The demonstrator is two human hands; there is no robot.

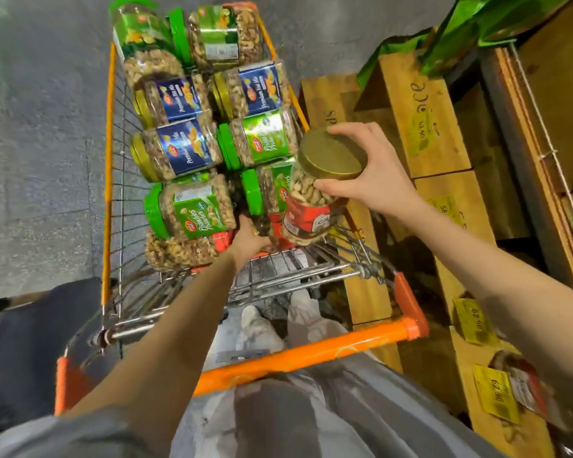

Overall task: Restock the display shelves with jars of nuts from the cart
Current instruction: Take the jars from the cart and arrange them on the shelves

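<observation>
The right hand (377, 175) holds a red-labelled jar (306, 213) of pale nuts at the centre right of the frame. It is lifted over the right edge of the cart (108, 153), between the cart's load and the wooden crates (420, 120). The fingers curl over the far rim of the jar's gold lid (331, 155), and the thumb presses the neck just under the lid on the near side. The jar tilts, with its lid toward the camera and its base angled down toward the cart. The left hand (249, 241) reaches down into the near end of the cart, just left of the held jar. Its fingers are buried among the jars there, so I cannot tell whether they are spread or gripping anything. The cart's wire basket runs up the middle of the frame, filled with jars lying on their sides. Green-lidded jars (192, 209) with pistachio labels lie at the near and far ends, and blue-labelled jars (176, 150) with gold lids lie between them. The orange handle (311, 353) crosses the lower centre in front of the person's body. The crates stack down the right side and carry yellow price tags (493, 396). Green bags (497, 24) sit on top of them in the upper right corner. Grey concrete floor (37, 160) fills the left side.
</observation>
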